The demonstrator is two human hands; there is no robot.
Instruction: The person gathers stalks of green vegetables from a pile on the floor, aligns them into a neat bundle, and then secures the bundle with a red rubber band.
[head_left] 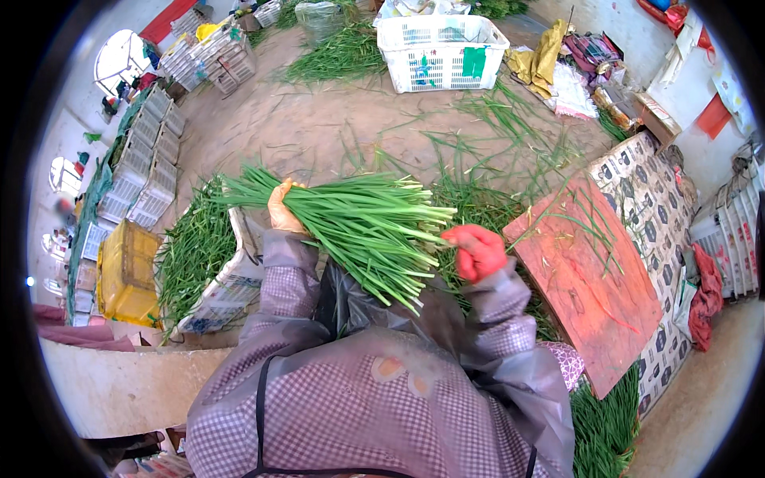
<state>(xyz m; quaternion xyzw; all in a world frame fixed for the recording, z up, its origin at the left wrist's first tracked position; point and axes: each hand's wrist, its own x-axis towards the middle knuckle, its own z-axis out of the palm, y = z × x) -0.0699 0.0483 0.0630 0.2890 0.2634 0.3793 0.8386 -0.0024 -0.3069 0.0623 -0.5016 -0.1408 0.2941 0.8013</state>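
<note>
A thick bunch of long green chives (358, 215) lies across in front of me, leafy tips to the left and pale stem ends fanned to the right. My left hand (284, 209), in a tan glove, is wrapped round it near the leafy end. At the stem ends, my right hand (478, 252) in a red glove is closed, thumb and forefinger pinching a pale chive stem at the bunch's edge. Its other fingers are curled in. Below the bunch, a dark plastic apron (358, 299) covers my lap.
Loose chives (470, 195) are heaped beyond my right hand. To the right slants a red board (586, 279) with scraps on it. At left stand a white crate (215, 307) full of greens and a yellow crate (127, 275). Another white crate (438, 60) is farther off.
</note>
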